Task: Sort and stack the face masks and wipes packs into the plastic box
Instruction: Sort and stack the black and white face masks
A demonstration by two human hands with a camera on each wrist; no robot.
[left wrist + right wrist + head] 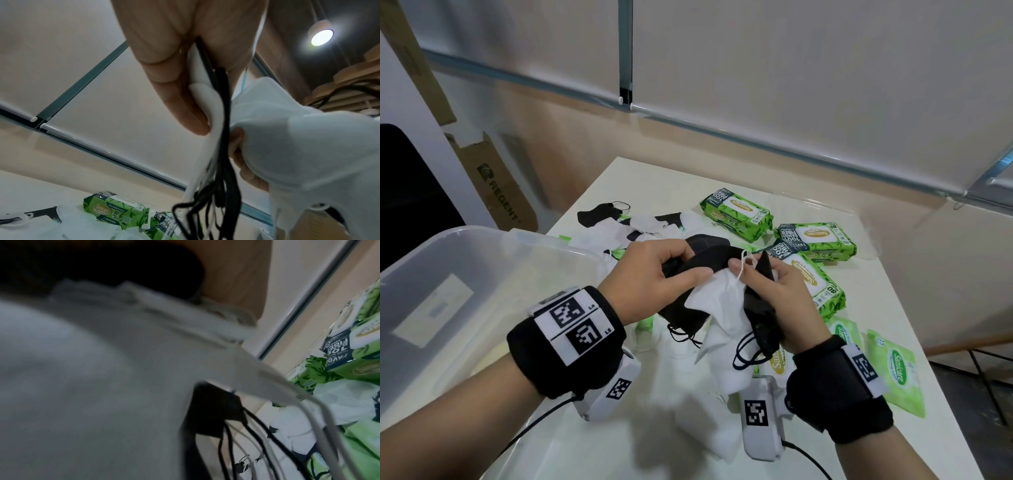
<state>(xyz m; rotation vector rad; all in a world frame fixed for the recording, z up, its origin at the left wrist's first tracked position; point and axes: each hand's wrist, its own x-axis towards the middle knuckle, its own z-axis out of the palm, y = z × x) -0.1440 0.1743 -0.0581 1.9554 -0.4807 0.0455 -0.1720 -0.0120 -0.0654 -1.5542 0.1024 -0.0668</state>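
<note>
Above the white table (869,284) both hands hold a bunch of face masks. My left hand (657,274) grips black masks (702,253) and pinches the edge of a white mask (719,305). My right hand (784,301) grips another black mask (763,315) and pinches the white mask's ear loop (743,270). Black ear loops (218,191) dangle below my left hand's fingers (176,91). The white mask (92,369) fills the right wrist view. Big green wipes packs (736,212) and small green sachets (897,370) lie to the right. The clear plastic box (465,298) stands at left.
More black and white masks (640,222) lie strewn over the table's far left and under my hands. Cardboard boxes (496,185) lean against the wall at left. Roller blinds (791,68) cover the wall behind the table. The table's right edge drops to the floor.
</note>
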